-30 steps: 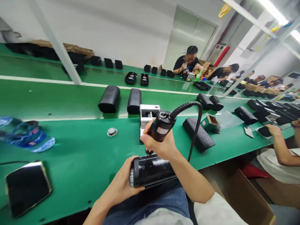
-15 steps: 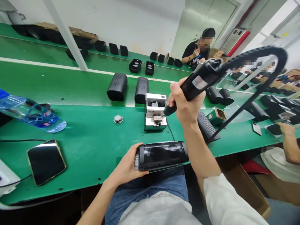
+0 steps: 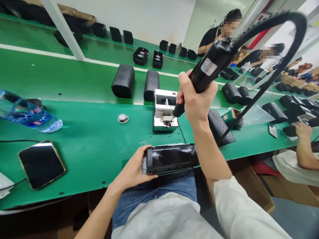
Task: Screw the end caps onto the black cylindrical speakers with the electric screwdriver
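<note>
My right hand (image 3: 198,101) is wrapped round a black electric screwdriver (image 3: 208,66) with a pale label and a thick black cable. The screwdriver's tip points down to the left, at the front pick-up slot of a white screw feeder (image 3: 159,114); whether it touches a screw is too small to tell. Closer to me, my left hand (image 3: 137,166) grips the left end of a black cylindrical speaker body (image 3: 173,159) lying lengthwise at the table's front edge. My right forearm partly covers its right end.
On the green table (image 3: 94,139) are a round silver part (image 3: 123,118), a phone (image 3: 42,164) and a water bottle (image 3: 32,114). Black speaker housings (image 3: 123,81) stand behind the feeder. A perforated black panel (image 3: 220,127) lies right of my arm. Co-workers sit at right and behind.
The view has shifted a little, so most things sit higher in it. Both hands keep their grips, and the screwdriver tip stays at the feeder's front.
</note>
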### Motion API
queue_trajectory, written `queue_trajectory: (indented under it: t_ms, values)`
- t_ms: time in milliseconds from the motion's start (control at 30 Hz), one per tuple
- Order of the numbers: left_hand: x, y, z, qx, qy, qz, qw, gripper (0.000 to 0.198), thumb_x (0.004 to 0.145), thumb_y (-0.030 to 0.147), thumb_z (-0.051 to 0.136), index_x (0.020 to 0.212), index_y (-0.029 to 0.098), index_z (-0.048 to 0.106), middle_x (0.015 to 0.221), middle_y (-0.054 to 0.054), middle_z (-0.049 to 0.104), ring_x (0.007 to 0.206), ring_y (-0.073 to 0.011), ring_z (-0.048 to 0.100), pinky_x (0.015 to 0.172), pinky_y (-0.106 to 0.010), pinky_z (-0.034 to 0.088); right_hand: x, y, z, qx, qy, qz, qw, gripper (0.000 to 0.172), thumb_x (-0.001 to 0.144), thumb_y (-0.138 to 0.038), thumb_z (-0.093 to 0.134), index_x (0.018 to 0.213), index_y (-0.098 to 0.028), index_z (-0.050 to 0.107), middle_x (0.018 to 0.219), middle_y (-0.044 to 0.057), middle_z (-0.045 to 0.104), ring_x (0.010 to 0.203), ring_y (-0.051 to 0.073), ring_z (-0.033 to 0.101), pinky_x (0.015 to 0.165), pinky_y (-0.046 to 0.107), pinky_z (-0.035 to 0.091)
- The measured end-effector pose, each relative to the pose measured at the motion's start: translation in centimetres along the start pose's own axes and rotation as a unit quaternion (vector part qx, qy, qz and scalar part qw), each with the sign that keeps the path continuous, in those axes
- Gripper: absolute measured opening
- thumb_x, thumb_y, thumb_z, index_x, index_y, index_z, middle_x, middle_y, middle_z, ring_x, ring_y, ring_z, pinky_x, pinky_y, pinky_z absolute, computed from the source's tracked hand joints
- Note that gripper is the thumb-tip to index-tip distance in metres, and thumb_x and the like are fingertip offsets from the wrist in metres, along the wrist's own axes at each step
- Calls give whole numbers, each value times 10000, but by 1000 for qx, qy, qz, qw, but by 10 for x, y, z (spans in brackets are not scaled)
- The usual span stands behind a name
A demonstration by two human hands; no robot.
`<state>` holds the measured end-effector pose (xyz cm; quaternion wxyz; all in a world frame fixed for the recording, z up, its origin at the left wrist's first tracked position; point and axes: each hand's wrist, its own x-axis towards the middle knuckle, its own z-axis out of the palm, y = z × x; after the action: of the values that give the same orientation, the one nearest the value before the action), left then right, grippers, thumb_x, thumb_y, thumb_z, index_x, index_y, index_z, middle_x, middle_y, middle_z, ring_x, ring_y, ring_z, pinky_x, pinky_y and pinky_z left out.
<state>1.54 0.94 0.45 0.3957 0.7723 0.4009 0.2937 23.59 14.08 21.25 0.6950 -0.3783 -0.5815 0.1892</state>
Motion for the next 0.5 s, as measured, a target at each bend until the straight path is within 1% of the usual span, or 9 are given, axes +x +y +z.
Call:
queue_trajectory:
  t_ms: [100,200,267,333,433,500]
  values:
    - [0,0,0,3,1,-2,1000,1006,794,364,956,1617,255,388,1580,-176,594,1461,-423,639,1240,-607,548,0,6,-2,6,-18,-2,1000,487,997,-705,747,844,-269,592,655,-51,543,508,92,499,500,293,415]
    - [1,-1,0,5,3,4,1000,1010,791,375,960,1618,259,392,1572,-175,605,1447,-424,654,1229,-601,559,-1,1,-14,35,-44,-3,998,475,968,-686,807,847,-280,594,598,-76,519,449,76,442,466,293,380]
    - [0,-1,0,9,4,6,1000,1007,790,375,958,1617,261,393,1567,-173,613,1435,-421,663,1222,-593,565,-3,-11,-27,54,-55,-5,997,417,966,-610,850,861,-283,613,576,-86,507,428,76,412,451,292,373]
    - [0,-1,0,13,4,4,1000,994,793,372,951,1612,265,398,1564,-166,618,1429,-415,667,1217,-582,568,-4,-25,-42,64,-56,-2,996,329,956,-484,887,859,-282,646,570,-84,516,420,81,417,435,290,373]
    - [0,-1,0,16,-2,4,1000,974,807,377,936,1608,266,394,1562,-160,614,1423,-407,669,1204,-568,579,-6,-45,-64,87,-46,13,995,227,874,-284,916,806,-272,700,543,-81,518,371,91,407,362,301,322]
    - [0,-1,-1,18,-2,5,1000,966,812,390,931,1604,268,392,1557,-157,613,1415,-408,674,1191,-566,589,-7,-54,-74,90,-41,31,995,197,845,-237,915,805,-271,725,535,-82,511,350,98,393,343,315,300]
